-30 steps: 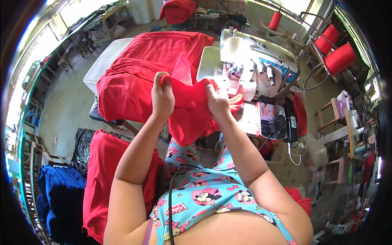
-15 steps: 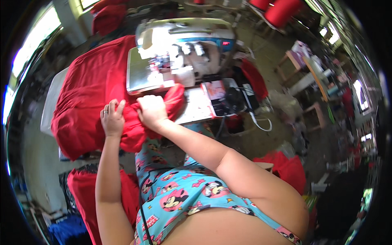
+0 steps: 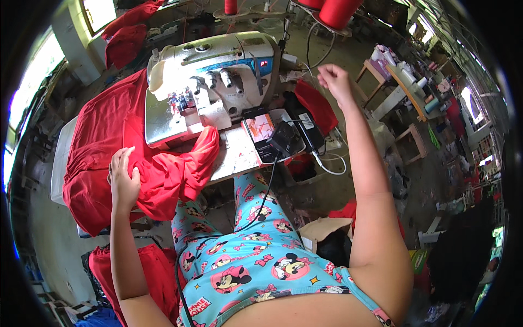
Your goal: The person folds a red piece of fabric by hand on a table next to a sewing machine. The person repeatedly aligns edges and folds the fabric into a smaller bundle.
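My left hand (image 3: pixel 124 177) lies against red fabric (image 3: pixel 169 174) bunched at the front left edge of the sewing table, its fingers stretched and its thumb apart. The cloth trails up toward the front of a white overlock sewing machine (image 3: pixel 239 60). Raised to the right of the machine, my right hand (image 3: pixel 336 84) touches nothing; its fingers are loosely bent and nothing shows in them. More red fabric (image 3: pixel 98 147) is spread over the table's left side.
A phone box (image 3: pixel 259 128), a black charger (image 3: pixel 284 136) and a white cable (image 3: pixel 335 170) sit right of the fabric. Red thread cones (image 3: pixel 339 13) stand at the back. An open cardboard box (image 3: pixel 321 231) is by my right leg, and a wooden stand (image 3: pixel 406 90) stands farther right.
My right hand has let go of the red fabric and swung up and right past the machine. My left hand has shifted slightly left and down, still at the cloth. The view has moved too.
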`<state>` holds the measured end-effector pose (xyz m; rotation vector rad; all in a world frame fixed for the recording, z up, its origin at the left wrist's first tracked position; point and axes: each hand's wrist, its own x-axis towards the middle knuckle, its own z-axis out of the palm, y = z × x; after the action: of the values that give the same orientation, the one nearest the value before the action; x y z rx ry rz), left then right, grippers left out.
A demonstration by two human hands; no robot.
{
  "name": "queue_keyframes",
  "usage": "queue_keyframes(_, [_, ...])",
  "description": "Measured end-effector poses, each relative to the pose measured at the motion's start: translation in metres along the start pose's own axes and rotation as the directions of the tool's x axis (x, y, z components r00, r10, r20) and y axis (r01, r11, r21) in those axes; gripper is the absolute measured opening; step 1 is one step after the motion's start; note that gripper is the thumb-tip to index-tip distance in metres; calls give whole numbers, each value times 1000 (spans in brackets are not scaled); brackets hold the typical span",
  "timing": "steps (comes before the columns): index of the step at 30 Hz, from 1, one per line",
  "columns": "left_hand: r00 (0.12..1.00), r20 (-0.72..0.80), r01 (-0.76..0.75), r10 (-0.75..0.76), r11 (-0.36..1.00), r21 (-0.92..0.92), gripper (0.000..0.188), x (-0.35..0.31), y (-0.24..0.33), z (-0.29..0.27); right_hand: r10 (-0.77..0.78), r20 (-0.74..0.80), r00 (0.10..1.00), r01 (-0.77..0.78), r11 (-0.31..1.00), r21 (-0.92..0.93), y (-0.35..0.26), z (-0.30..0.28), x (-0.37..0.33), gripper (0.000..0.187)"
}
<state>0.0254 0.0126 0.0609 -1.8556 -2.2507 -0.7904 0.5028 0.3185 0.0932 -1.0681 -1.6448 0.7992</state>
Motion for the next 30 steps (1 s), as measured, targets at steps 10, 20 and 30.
queue_keyframes(10, [993,-116,38,-37,999,1,28,-24,26,-34,242,33,970,-195,847,-494,85,55,-5,29])
queue_keyframes(20, [999,36,5,8,934,-356,18,-25,52,-56,-416,-372,830,2,670,-743,-55,-18,-20,19])
queue_keyframes(30, [898,347,32,271,745,-666,30,-1,143,-36,-515,449,730,589,808,-32,-202,141,-151,14])
